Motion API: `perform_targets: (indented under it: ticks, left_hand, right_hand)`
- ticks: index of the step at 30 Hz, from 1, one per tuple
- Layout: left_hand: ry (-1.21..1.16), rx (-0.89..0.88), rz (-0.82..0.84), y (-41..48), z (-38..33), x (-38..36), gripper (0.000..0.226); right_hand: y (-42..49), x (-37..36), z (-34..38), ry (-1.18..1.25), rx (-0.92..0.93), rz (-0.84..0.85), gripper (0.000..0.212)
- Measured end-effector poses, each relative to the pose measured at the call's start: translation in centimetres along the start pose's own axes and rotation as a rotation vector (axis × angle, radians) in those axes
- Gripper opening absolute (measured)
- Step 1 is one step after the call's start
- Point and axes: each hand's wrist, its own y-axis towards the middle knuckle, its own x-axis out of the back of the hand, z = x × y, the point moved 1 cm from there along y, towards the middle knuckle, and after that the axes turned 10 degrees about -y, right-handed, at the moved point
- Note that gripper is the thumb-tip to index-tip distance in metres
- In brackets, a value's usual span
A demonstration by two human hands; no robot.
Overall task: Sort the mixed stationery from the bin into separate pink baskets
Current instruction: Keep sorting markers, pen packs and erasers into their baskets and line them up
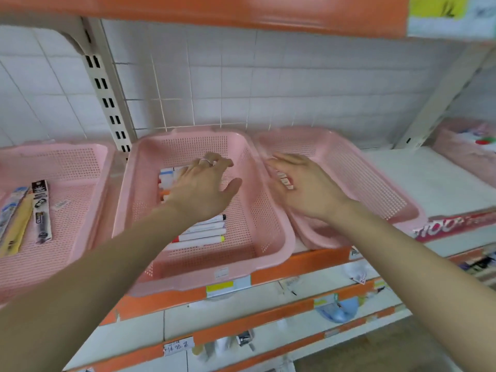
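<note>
**A:** What's at the left of the frame?

**B:** The left basket (80, 157), holding packaged refills (41, 210).

**A:** Centre?

**B:** The middle basket (268, 237), with markers (204, 232) along its floor. The left hand (201, 183) hovers over its far end, grip wide, holding nothing.

**A:** Right?

**B:** The right hand (303, 183) is flat over the right basket (375, 183), grip loose, with small red-and-white pieces (285, 181) beneath it. That basket seems to lean against the middle one's rim. A press there could tip it and mix the sorts.
</note>
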Motion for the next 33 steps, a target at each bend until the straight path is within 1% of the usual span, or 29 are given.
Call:
perform_targets:
  ticks: [3,6,9,13,18,20,22,24,27,33]
  left_hand:
    - [-0.01,-0.033,-0.034,0.5,-3.8,-1.1,0.062]
    - [0.008,-0.053,-0.035,0.7,-8.2,-2.8,0.069]
    - [0.016,-0.068,-0.029,1.1,-13.0,-5.2,0.07]
    - [-0.02,-0.106,-0.037,2.1,-20.1,-9.4,0.079]
    - [-0.024,-0.192,-0.001,3.2,-29.4,-15.0,0.08]
    - [-0.031,-0.2,0.018,3.4,-32.9,-17.1,0.076]
    - [-0.041,-0.222,0.028,3.7,-35.8,-18.9,0.075]
    - [-0.062,-0.258,0.039,4.1,-38.4,-20.5,0.079]
    - [-0.087,-0.298,0.07,5.2,-42.2,-22.6,0.081]
    - [-0.114,-0.4,0.141,8.2,-47.9,-26.8,0.066]
  right_hand:
    - [-2.8,1.6,-3.3,-0.01,-0.082,-0.022,0.044]
    - [-6.0,3.1,-7.4,-0.015,-0.14,-0.049,0.048]
    - [-9.6,4.7,-12.3,-0.035,-0.198,-0.035,0.05]
    - [-15.2,7.4,-19.3,-0.049,-0.257,-0.045,0.052]
    - [-22.1,10.6,-27.3,-0.072,-0.353,-0.034,0.054]
    - [-24.5,11.7,-29.9,-0.085,-0.387,-0.029,0.054]
    - [-26.6,12.5,-32.2,-0.093,-0.418,-0.01,0.055]
    - [-28.2,13.4,-34.3,-0.104,-0.445,0.017,0.056]
    - [-30.0,14.6,-37.2,-0.127,-0.499,0.002,0.057]
    - [-32.9,15.2,-42.6,-0.095,-0.61,-0.025,0.058]
